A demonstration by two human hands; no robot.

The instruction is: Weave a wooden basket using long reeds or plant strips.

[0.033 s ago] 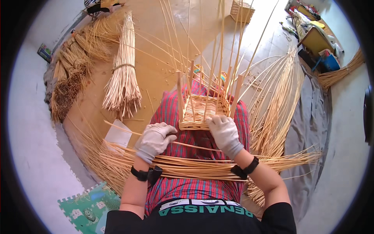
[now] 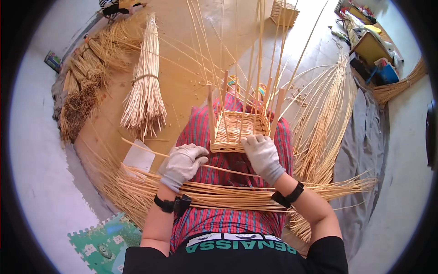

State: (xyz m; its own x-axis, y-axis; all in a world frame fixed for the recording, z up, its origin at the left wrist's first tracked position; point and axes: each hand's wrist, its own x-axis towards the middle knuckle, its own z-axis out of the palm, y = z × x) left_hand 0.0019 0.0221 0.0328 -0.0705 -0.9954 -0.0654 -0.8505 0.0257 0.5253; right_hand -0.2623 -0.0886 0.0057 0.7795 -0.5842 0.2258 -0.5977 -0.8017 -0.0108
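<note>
A small, partly woven wicker basket point(image 2: 242, 125) rests on my lap over a red striped cloth point(image 2: 194, 125). Wooden corner posts point(image 2: 211, 109) and long upright canes rise from its woven sides. My gloved right hand point(image 2: 262, 155) is closed on the basket's near wall, at its right end. To the left, my gloved left hand point(image 2: 184, 164) is closed around a single wicker strand point(image 2: 228, 170). One end of that strand sticks out left of the glove, and the other runs toward my right wrist. Across my lap, below both hands, lies a bundle of long canes point(image 2: 228, 197).
A tied bundle of pale canes point(image 2: 145, 86) lies on the floor ahead left, with darker bundles point(image 2: 84, 86) along the wall. Loose canes point(image 2: 326, 132) fan out at right beside a grey cloth point(image 2: 362, 164). Another wicker basket point(image 2: 284, 13) stands far ahead. A green foam mat point(image 2: 107, 244) is at lower left.
Almost nothing differs. My left hand has shifted very slightly to the right with the strand; my right hand stays on the basket.
</note>
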